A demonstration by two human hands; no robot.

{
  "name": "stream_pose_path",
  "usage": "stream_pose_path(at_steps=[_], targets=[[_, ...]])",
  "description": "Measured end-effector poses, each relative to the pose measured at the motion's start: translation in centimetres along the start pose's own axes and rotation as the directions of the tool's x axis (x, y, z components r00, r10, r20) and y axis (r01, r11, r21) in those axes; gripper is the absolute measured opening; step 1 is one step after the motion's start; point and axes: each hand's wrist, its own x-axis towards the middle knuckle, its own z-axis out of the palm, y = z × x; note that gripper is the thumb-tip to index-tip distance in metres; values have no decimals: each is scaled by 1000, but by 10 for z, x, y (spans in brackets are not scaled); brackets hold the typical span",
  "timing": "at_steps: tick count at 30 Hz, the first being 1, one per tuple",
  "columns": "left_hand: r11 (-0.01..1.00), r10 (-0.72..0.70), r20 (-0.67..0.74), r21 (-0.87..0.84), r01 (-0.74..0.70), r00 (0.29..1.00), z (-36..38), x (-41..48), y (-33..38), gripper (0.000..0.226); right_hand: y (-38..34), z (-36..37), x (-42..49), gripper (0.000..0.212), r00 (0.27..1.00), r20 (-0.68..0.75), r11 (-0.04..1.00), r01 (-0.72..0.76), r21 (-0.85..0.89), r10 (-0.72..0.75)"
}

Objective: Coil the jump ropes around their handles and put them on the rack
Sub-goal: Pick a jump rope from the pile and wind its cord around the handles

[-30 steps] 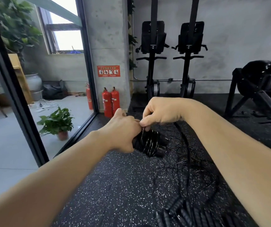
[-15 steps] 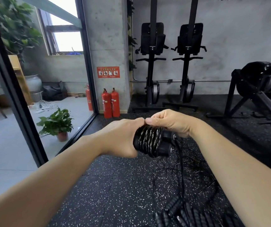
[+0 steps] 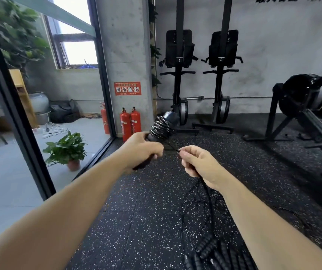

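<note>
Gripping the paired handles (image 3: 144, 164) in a closed fist, the left hand (image 3: 143, 146) sits just above the middle of the head view and tilts them toward 1 o'clock. The coil (image 3: 161, 128) of shiny black turns bunches on the part that sticks out past the knuckles, close to the capped end. At 4 o'clock from that fist, the right hand (image 3: 197, 164) has its fingers curled and pinches the rope (image 3: 170, 146) between thumb and forefinger. A short taut stretch joins the pinch to the coil.

A dark strand drops from under the right wrist toward the loose ropes (image 3: 201, 199) tangled on the floor (image 3: 136, 221) at 5 o'clock. I cannot tell whether it is the same rope. More ribbed grips (image 3: 214, 254) lie at 6 o'clock by the bottom edge. No rack shows.

Likely trouble:
- **Slack:** if the pinch eases, the springy turns could loosen and unwind.
- **Slipping off:** turns crowded near the cap may slide over the end, since nothing locks them.
- **Snagging:** pulling more length could drag the floor tangle along or knot it.
- **Tripping:** walking off to find the rack risks a foot catching the strands below.
</note>
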Motion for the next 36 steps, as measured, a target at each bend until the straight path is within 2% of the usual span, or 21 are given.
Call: stream_pose_path(at_steps=[3, 7, 10, 14, 17, 19, 21, 23, 27, 31, 34, 36], targets=[[970, -154, -62, -200, 139, 986, -12, 10, 0, 8, 3, 2, 0, 3, 988, -128, 996, 84, -35, -87], [891, -308, 28, -342, 298, 951, -17, 19, 0, 14, 2, 9, 3, 9, 945, -273, 983, 159, -92, -178], [796, -387, 94, -468, 384, 917, -20, 25, -2, 15, 5, 15, 6, 13, 920, -327, 975, 182, -126, -214], [690, -443, 115, -589, 421, 889, -18, 32, -4, 8, 6, 28, 5, 14, 906, -342, 959, 181, -218, -249], [745, -463, 51, -519, 420, 885, -16, 37, -5, 12, 0, 31, 9, 14, 957, -254, 977, 96, -190, -143], [785, -460, 28, -453, 422, 887, -16, 38, -7, 15, -4, 26, 12, 25, 981, -188, 984, 6, -178, -40], [802, -465, 32, -410, 436, 885, -16, 38, -11, 17, -8, 23, 12, 30, 990, -142, 973, -49, -227, 16], [807, -480, 36, -374, 457, 877, -15, 37, -14, 18, -10, 21, 12, 25, 988, -147, 969, -74, -235, 40], [810, -506, 60, -312, 498, 861, -13, 34, -16, 20, -6, 18, 13, 14, 979, -202, 972, -70, -226, 24], [760, -538, 99, -375, 532, 837, -13, 35, -17, 15, -2, 19, 10, 12, 941, -326, 990, 45, -136, -88], [726, -530, 87, -468, 504, 844, -20, 41, -17, 15, 1, 22, 4, 12, 967, -235, 992, 80, -101, -102], [762, -512, 53, -434, 482, 857, -23, 43, -16, 13, 2, 23, 3, 14, 981, -166, 983, 75, -170, -103]])
